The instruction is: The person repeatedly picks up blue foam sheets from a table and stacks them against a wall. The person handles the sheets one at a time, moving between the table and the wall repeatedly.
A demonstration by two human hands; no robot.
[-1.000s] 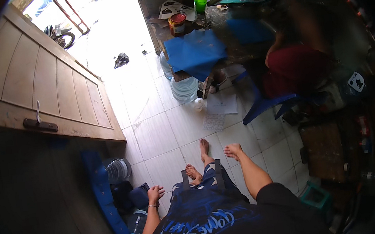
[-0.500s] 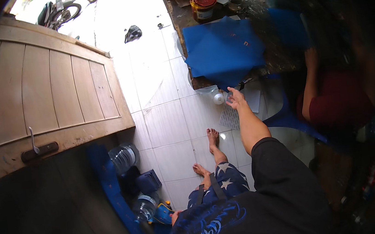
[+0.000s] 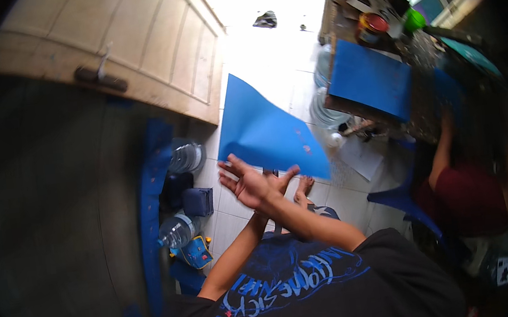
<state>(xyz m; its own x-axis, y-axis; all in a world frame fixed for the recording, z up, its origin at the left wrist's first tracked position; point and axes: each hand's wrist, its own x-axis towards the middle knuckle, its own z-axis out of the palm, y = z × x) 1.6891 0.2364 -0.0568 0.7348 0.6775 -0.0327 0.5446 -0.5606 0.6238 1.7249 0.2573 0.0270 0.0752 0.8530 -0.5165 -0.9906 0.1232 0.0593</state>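
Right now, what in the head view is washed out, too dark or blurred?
Head view: the floor by the doorway is blown out to white; the right hand looks motion-blurred at the fingers; the blue sheet beyond it reads clearly, with darker shading near the fingers; the co-worker sits in deep shadow; the fisheye's corners go black.

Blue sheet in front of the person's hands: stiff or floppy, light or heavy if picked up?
Probably flexible but not limp: the blue sheet bows in a smooth curve, its corners spread out. Likely light for its size, since its edge shows hardly any thickness. Possibly a bit slippery, as its surface looks smooth.
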